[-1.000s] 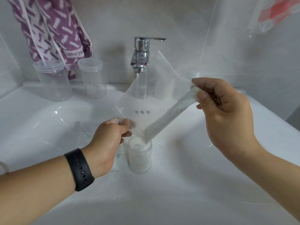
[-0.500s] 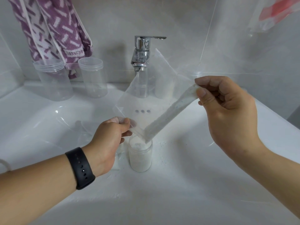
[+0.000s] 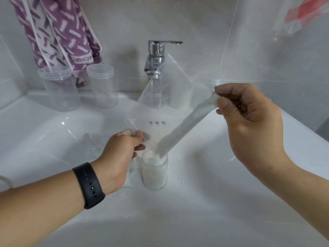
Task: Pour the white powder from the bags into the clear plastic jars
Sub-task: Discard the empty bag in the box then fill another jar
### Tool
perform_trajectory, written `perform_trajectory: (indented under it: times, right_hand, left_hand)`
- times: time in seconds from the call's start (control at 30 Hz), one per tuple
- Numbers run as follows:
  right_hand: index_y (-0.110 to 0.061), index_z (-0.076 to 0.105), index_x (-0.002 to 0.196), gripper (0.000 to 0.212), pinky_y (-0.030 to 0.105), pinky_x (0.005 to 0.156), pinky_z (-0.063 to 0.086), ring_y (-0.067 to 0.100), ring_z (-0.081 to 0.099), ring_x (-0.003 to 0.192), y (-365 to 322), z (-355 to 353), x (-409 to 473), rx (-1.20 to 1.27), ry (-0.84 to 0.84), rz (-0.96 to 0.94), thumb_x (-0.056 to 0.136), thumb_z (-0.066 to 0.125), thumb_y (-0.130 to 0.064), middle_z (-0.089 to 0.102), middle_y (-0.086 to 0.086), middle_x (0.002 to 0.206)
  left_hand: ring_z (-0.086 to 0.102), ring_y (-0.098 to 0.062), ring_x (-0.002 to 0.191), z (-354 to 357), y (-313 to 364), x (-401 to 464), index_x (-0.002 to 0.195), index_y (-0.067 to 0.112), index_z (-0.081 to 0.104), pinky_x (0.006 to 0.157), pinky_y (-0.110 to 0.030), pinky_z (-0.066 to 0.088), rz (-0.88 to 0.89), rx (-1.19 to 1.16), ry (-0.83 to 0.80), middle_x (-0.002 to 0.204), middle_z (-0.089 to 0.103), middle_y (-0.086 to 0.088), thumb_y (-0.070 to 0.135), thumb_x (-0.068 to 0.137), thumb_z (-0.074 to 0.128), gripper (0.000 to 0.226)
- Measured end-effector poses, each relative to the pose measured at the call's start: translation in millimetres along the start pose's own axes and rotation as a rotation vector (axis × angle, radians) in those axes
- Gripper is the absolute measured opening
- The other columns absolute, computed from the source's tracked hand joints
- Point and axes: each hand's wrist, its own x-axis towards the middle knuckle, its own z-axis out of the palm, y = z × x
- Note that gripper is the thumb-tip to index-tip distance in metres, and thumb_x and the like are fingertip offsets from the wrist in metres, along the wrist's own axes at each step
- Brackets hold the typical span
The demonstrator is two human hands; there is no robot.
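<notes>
A clear plastic bag [image 3: 165, 104] is held tilted over a small clear jar [image 3: 154, 172] standing in the white sink basin [image 3: 204, 202]. White powder [image 3: 185, 125] lies in a band along the bag's lower edge and runs from its bottom corner into the jar, which is mostly full. My left hand [image 3: 121, 152] pinches the bag's lower corner just above the jar's mouth. My right hand [image 3: 249, 122] pinches the bag's raised right corner. Two empty clear jars [image 3: 60, 90] [image 3: 104, 86] stand on the back left ledge.
A chrome tap [image 3: 156, 57] rises behind the bag. A purple patterned towel [image 3: 58, 32] hangs at the upper left. Another powder-filled jar [image 3: 179, 101] shows through the bag by the tap. Spilled powder dusts the basin round the jar, and a crumpled clear bag [image 3: 92, 139] lies to the left.
My right hand has lifted the bag's corner a little higher. The powder band has slid further down towards the jar. My left hand has barely moved.
</notes>
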Motion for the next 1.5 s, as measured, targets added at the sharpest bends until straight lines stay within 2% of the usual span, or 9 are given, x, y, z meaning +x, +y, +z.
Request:
perform_trajectory:
  times: [0.3,0.57,0.8,1.2,1.5]
  right_hand:
    - [-0.031,0.065,0.101,0.028,0.011,0.077,0.049,0.009,0.069,0.085,-3.4,1.1,-0.2,0.022,0.014,-0.02,0.099,0.061,-0.003,0.071,-0.013,0.091]
    - [-0.028,0.064,0.102,0.026,0.016,0.079,0.05,0.012,0.069,0.089,-3.0,1.1,-0.3,0.018,-0.005,-0.011,0.099,0.061,-0.002,0.072,-0.01,0.096]
    - [-0.025,0.065,0.1,0.021,0.014,0.078,0.049,0.008,0.068,0.086,-5.6,0.6,-0.6,0.031,0.009,-0.001,0.098,0.065,-0.005,0.071,-0.012,0.093]
    - [-0.029,0.063,0.098,0.025,0.017,0.079,0.051,0.012,0.069,0.088,-8.4,1.6,-1.6,0.042,0.007,-0.019,0.098,0.065,-0.004,0.071,-0.01,0.094]
    - [-0.029,0.062,0.097,0.029,0.013,0.078,0.05,0.009,0.068,0.085,-8.6,0.6,-0.1,0.066,-0.008,0.022,0.097,0.064,0.0,0.071,-0.01,0.094]
  left_hand:
    - [0.062,-0.015,0.09,0.2,0.0,-1.0,0.087,0.02,0.073,0.083,-0.029,0.042,0.005,0.008,-0.01,0.096,0.068,0.003,0.019,0.103,0.05,0.028]
    - [0.062,-0.014,0.089,0.7,-0.1,-0.4,0.089,0.019,0.072,0.082,-0.029,0.041,-0.003,-0.002,-0.005,0.098,0.069,0.004,0.019,0.103,0.051,0.025]
    - [0.061,-0.014,0.091,-0.4,-2.0,-0.6,0.088,0.02,0.073,0.082,-0.029,0.041,-0.008,0.014,-0.026,0.101,0.07,0.003,0.019,0.103,0.05,0.027]
    - [0.062,-0.014,0.093,-1.7,-4.3,1.1,0.086,0.021,0.074,0.082,-0.03,0.039,-0.016,0.003,-0.016,0.102,0.071,0.005,0.019,0.102,0.052,0.027]
    - [0.062,-0.013,0.093,-0.1,-4.0,2.8,0.087,0.021,0.074,0.08,-0.03,0.039,-0.026,0.001,-0.026,0.101,0.07,0.006,0.018,0.102,0.051,0.027]
